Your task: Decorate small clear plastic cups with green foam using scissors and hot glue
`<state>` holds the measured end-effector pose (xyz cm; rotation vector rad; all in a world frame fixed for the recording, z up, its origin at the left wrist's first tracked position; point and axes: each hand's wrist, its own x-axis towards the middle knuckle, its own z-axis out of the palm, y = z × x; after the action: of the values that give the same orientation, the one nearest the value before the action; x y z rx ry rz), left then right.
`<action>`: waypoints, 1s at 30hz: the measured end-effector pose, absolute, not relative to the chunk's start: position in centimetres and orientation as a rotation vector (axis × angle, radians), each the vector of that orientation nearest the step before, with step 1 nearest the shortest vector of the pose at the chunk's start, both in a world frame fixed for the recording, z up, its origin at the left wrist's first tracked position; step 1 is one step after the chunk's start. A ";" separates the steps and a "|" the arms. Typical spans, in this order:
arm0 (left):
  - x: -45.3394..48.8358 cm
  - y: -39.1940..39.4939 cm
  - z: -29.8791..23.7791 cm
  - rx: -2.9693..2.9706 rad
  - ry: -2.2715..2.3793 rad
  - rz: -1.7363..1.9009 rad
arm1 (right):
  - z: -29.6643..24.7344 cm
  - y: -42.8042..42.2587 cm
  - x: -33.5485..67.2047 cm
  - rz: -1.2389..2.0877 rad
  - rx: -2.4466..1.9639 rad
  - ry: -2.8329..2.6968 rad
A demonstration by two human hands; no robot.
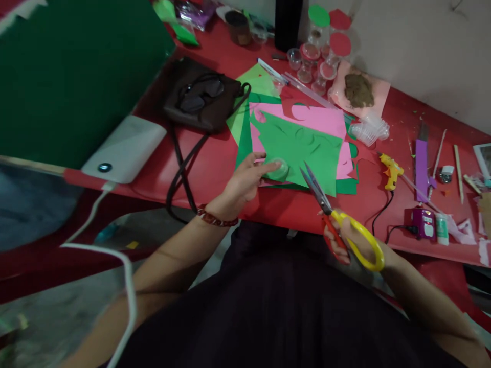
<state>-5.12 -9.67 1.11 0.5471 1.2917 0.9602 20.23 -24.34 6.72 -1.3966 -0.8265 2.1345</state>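
My left hand (pixel 249 176) pinches the near left part of a green paper sheet (pixel 307 153), with its thumb on a small round clear plastic cup (pixel 280 168) set against the paper. The sheet has a scalloped left edge and several curved marks. My right hand (pixel 343 237) grips large scissors (pixel 320 194) with one yellow and one red handle. The blades are slightly apart and point at the sheet's near edge. Behind the green sheet lies pink paper (pixel 322 115) with curved cut-outs, over darker green paper (pixel 241 153).
A brown bag (pixel 207 117) with eyeglasses on it and a white power bank (pixel 126 148) are on the left. At the back stand small clear containers with coloured paper tops (pixel 318 16). A yellow glue gun (pixel 391 171) and a purple cutter (pixel 422 168) lie right.
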 end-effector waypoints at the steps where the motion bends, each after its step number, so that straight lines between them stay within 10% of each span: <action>1: -5.1 -9.8 1.1 0.529 1.278 0.978 | 6.2 -23.4 20.0 2.187 -1.398 -0.805; 30: -4.5 -11.2 0.0 0.192 1.093 1.079 | 2.5 -20.8 17.7 2.029 -1.551 -0.977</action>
<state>-4.50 -11.21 -0.04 0.1918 1.0932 1.0792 17.74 -20.84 2.46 -1.5514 -0.9772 2.0286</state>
